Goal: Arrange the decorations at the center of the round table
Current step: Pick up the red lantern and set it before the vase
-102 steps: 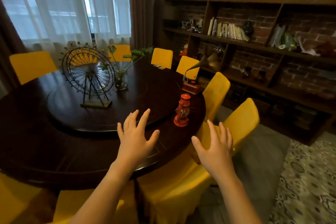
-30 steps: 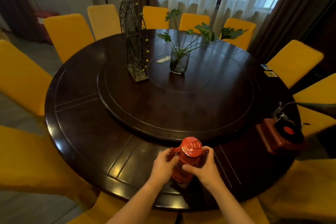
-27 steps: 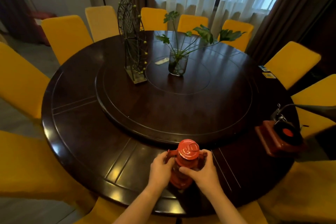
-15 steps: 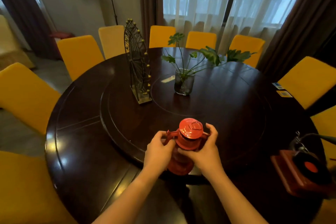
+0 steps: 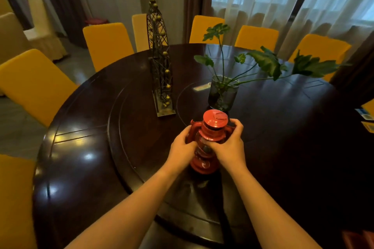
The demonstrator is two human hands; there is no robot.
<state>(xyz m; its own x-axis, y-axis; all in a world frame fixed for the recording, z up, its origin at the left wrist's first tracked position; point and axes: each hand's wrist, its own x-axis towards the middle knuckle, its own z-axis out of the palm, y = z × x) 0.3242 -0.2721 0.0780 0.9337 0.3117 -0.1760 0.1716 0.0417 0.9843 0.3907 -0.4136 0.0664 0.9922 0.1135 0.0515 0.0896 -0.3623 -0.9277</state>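
Head view, red lantern (image 5: 208,141) upright over the raised inner disc of the round dark table (image 5: 81,168), left hand (image 5: 182,152) and right hand (image 5: 228,147) each in a closed grip on its sides, just in front of glass vase with leaves (image 5: 222,95), wire ferris wheel (image 5: 160,70) to the left, yellow chairs (image 5: 107,42) around.

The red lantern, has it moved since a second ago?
Yes. The lantern went from the table's outer ring onto the turntable, toward the vase.

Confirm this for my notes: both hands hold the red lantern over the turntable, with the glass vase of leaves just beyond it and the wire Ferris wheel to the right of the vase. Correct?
Not quite. In the head view the Ferris wheel stands left of the vase, not right. The rest holds: the left hand and right hand hold the red lantern over the turntable.
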